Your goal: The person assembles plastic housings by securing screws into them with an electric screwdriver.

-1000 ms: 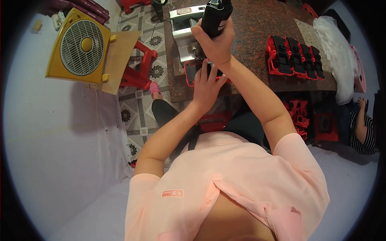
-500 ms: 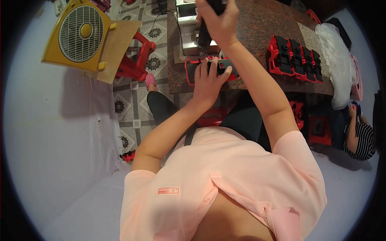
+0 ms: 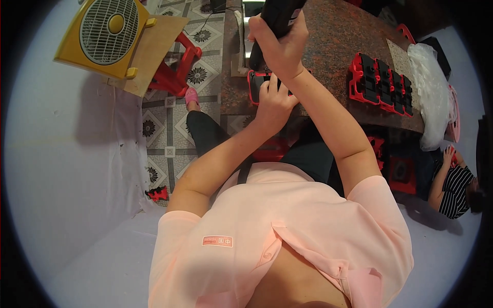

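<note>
My right hand [image 3: 284, 47] is wrapped around a black handheld power tool [image 3: 280, 16], which looks like an electric screwdriver. The tool slants down toward a red-and-black plastic part [image 3: 254, 88] lying at the table's near edge. Whether its tip touches the part is hard to see. Pressed on the part is my left hand [image 3: 276, 105], its fingers bent and partly covered by my right hand and wrist. Much of the part is hidden under both hands.
A row of several red-and-black plastic parts [image 3: 381, 84] stands on the speckled table [image 3: 328, 43], right of my hands. Beyond it lies clear plastic sheeting [image 3: 431, 97]. A yellow fan [image 3: 110, 31] stands at far left. At far right a person in a striped shirt [image 3: 454, 192] holds something red.
My left hand has drawn its spread fingers in and shifted right on the part. The tool remains in my right hand. The whole view has shifted slightly.
</note>
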